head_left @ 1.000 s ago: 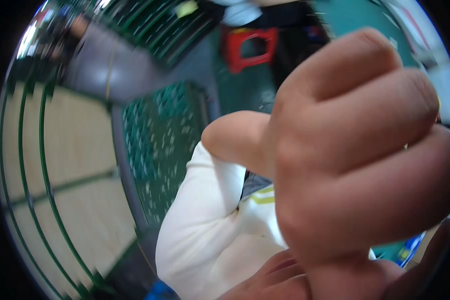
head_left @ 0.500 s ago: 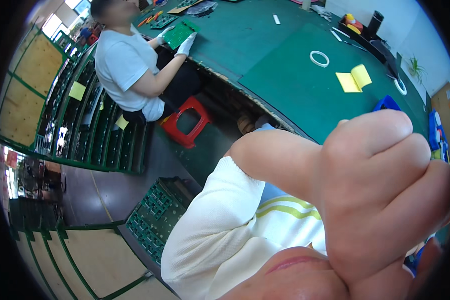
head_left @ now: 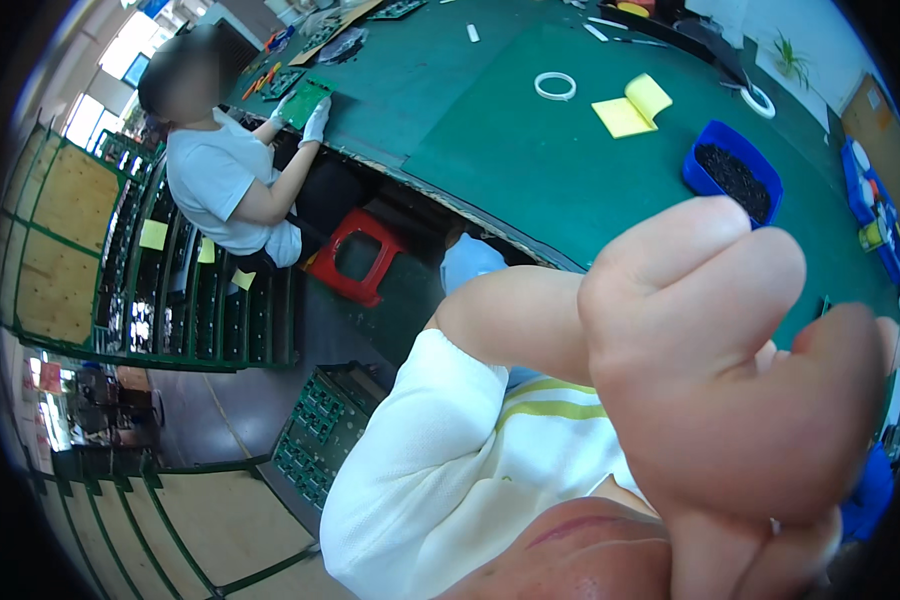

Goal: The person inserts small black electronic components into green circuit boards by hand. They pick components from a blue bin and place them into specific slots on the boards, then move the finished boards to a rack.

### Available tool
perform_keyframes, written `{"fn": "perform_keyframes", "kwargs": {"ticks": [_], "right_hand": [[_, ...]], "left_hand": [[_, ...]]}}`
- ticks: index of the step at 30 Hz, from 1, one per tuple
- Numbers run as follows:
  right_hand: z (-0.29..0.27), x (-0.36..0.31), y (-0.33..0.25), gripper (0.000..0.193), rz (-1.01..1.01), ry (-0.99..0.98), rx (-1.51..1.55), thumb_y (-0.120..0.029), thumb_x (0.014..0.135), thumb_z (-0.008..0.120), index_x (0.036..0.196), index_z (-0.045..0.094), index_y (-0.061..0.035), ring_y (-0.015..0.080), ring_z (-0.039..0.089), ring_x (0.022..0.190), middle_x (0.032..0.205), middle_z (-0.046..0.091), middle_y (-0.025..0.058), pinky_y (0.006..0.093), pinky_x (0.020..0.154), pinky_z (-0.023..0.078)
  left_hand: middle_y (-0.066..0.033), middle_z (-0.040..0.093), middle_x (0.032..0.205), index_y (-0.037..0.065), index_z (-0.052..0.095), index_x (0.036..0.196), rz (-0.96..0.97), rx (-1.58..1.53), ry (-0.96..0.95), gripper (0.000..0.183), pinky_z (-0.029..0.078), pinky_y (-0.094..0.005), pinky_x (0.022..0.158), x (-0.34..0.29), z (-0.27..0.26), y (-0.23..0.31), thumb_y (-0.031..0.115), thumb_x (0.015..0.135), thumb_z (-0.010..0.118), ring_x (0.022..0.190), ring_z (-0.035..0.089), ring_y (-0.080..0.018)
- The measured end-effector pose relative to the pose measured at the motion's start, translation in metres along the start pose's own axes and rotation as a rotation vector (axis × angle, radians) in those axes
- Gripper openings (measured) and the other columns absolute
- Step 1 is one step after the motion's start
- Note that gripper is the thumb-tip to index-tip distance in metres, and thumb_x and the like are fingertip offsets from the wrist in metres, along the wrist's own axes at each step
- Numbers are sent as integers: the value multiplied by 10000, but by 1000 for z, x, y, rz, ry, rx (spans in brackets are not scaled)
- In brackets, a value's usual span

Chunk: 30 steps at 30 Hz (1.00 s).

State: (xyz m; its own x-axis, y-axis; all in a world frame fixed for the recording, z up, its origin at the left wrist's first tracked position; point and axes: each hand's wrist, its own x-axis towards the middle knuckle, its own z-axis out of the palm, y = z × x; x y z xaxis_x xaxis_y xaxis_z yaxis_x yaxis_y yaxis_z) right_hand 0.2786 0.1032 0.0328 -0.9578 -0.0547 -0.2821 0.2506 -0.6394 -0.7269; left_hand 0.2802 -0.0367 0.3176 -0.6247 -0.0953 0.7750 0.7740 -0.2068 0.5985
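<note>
My left hand (head_left: 690,350) is raised very close to the camera and fills much of the right side. Its fingers are curled in, and whatever they may hold is hidden. Below it more skin (head_left: 770,550) shows, and at the right rim sits a blurred fingertip (head_left: 894,342); these may belong to my right hand, but I cannot tell. My left arm comes out of a white sleeve (head_left: 410,430). Beyond the fist, a blue bin (head_left: 705,180) of small dark parts stands on the green-topped table (head_left: 510,150).
Across the table's corner a seated person (head_left: 215,180) in white gloves holds a green circuit board (head_left: 308,103). On the table lie a yellow notepad (head_left: 630,110) and a tape roll (head_left: 555,86). A red stool (head_left: 370,275), board racks (head_left: 190,300) and a crate of boards (head_left: 315,430) stand left.
The view has turned rightward, so the table and person sit further left. My left fist has shifted left and its grip has turned a little. The blue bin is now mostly uncovered.
</note>
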Motion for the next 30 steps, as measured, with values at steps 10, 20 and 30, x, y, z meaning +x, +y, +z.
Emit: {"fn": "perform_keyframes", "kwargs": {"ticks": [10, 20, 30], "right_hand": [[-50, -29, -15, 136, -46, 5, 121, -131, 980, 564, 968, 643, -21, 29, 277, 445, 578, 394, -60, 213, 402, 205], [-86, -86, -59, 189, -517, 455, -223, -184, 957, 630, 1076, 669, -43, 16, 290, 454, 579, 399, -95, 207, 411, 214], [-227, -248, -135, 743, 206, 1973, -1460, -699, 834, 569, 1071, 675, -2, 342, 705, 829, 946, 716, 182, 437, 728, 563]], "left_hand": [[-31, 340, 576, 28, 447, 595, 15, -143, -197, 185, 185, -312, 463, -40, 78, 10, 135, 538, 588, 478, 283, -164], [-124, 583, 725, 124, 623, 946, 815, -726, -944, 235, 416, -335, 437, -141, 65, -48, 212, 734, 672, 511, 490, -198], [-99, 620, 708, 33, 647, 920, 132, 242, -1374, 145, 485, -362, 508, -144, -53, -229, 102, 823, 729, 560, 616, -254]]}}
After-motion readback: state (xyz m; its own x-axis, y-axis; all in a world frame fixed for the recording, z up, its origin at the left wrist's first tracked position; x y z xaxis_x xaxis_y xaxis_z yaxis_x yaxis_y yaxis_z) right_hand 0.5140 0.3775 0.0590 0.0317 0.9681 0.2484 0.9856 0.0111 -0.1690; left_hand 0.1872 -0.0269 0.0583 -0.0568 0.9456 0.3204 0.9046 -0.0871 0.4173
